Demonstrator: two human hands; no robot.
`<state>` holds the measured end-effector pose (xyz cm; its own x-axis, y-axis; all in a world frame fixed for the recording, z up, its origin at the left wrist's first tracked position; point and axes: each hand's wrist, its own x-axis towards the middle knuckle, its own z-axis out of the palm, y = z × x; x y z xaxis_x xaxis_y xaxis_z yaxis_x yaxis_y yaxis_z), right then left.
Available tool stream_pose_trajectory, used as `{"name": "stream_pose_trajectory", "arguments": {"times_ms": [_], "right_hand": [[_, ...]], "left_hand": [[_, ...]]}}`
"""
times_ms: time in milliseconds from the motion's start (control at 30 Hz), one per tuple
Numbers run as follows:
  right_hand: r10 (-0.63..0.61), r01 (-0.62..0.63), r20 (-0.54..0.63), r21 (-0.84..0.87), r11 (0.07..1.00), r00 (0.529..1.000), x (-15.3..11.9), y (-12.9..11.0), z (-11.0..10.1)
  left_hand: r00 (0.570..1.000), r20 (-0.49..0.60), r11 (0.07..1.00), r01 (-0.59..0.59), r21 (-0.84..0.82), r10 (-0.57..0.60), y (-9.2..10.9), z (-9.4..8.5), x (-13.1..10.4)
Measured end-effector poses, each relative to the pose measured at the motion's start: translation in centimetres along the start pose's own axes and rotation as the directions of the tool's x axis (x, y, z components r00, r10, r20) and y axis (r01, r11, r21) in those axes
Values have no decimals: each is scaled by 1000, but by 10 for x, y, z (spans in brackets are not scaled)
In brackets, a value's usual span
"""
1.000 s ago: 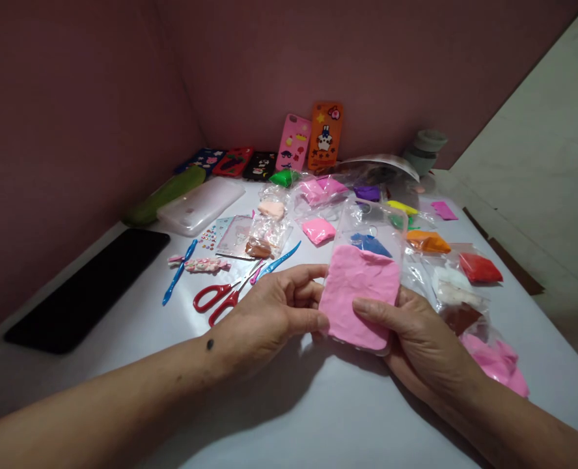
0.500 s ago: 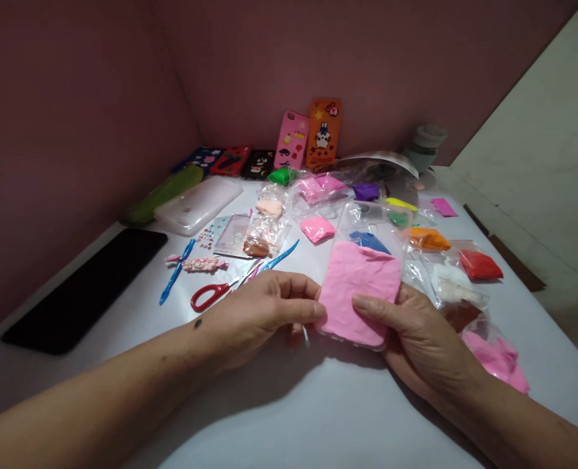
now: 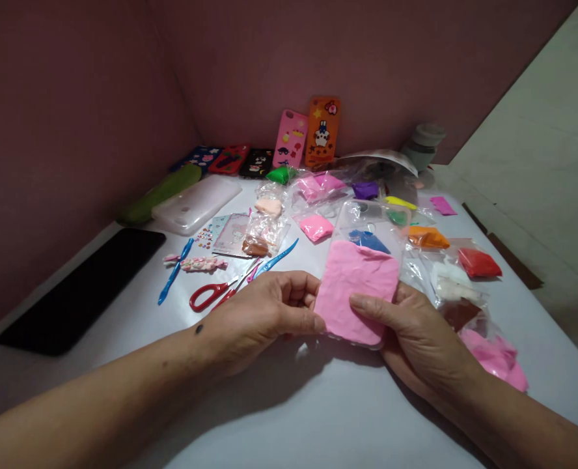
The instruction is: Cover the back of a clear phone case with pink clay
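Observation:
A clear phone case (image 3: 391, 228) is held tilted above the white table, its upper part see-through. Pink clay (image 3: 355, 286) covers roughly the lower two thirds of it, with a wrinkled upper edge. My right hand (image 3: 416, 326) grips the case from the right, thumb lying on the clay and fingers behind. At the lower left corner, my left hand (image 3: 279, 306) pinches the case edge, its thumb at the clay's border and its other fingers curled. Red-handled scissors (image 3: 211, 296) and a blue curved tool (image 3: 276, 258) lie just beyond my left hand.
Bagged clay in several colours, including red (image 3: 479, 262) and orange (image 3: 428, 237), spreads behind and right. A black phone (image 3: 84, 290) lies left, near a blue tool (image 3: 176, 272) and a whitish case (image 3: 196, 205). Decorated cases (image 3: 323, 130) lean against the wall.
My left thumb has slid down slightly along the case's lower left edge, and its fingers have curled in closer. My right hand keeps its hold.

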<state>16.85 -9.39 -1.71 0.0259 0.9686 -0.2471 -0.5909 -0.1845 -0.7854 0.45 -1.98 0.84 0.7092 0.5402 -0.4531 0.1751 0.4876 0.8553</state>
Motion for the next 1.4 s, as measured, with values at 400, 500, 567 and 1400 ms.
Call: {"name": "stream_pose_trajectory", "arguments": {"times_ms": [400, 500, 567, 1400], "right_hand": [[38, -37, 36, -8, 999, 999, -2, 3, 0], [37, -36, 36, -7, 999, 999, -2, 2, -1], [32, -31, 41, -3, 1000, 999, -1, 2, -1], [16, -15, 47, -15, 1000, 999, -1, 5, -3]], "left_hand": [[998, 15, 992, -55, 114, 54, -3, 8, 1], [999, 5, 987, -53, 151, 53, -4, 9, 0], [999, 12, 991, -52, 121, 50, -3, 9, -1], [997, -31, 985, -67, 159, 73, -5, 11, -1]]}}
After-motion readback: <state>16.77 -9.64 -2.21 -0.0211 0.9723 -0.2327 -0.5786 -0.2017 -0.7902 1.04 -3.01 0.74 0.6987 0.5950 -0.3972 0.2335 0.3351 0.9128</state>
